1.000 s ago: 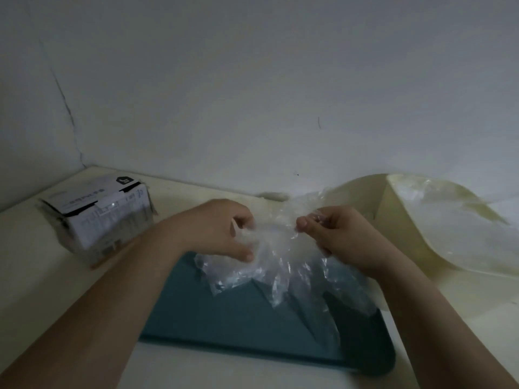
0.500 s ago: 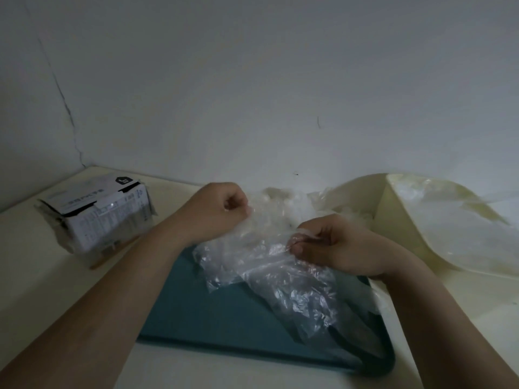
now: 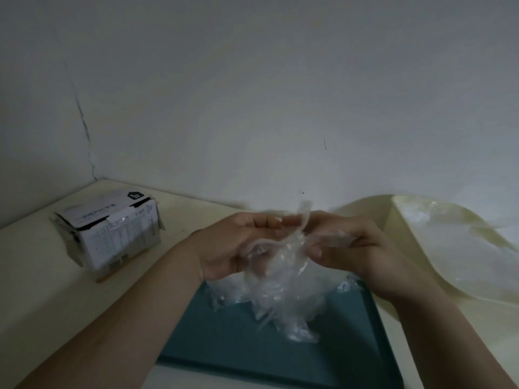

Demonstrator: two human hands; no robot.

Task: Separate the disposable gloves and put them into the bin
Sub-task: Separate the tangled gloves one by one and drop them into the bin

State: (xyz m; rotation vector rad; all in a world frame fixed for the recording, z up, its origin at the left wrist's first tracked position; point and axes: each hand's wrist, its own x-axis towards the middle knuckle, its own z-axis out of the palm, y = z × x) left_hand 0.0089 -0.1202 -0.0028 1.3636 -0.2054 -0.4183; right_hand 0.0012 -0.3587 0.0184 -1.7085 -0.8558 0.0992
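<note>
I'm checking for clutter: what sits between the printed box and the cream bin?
In the head view, the left hand and right hand grip the clear gloves above the teal tray.

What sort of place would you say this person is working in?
Probably a plain indoor work corner, perhaps at home: a cream tabletop sits against bare white walls, cracked near the corner, and holds a teal tray, a printed cardboard box and a cream bin.
</note>
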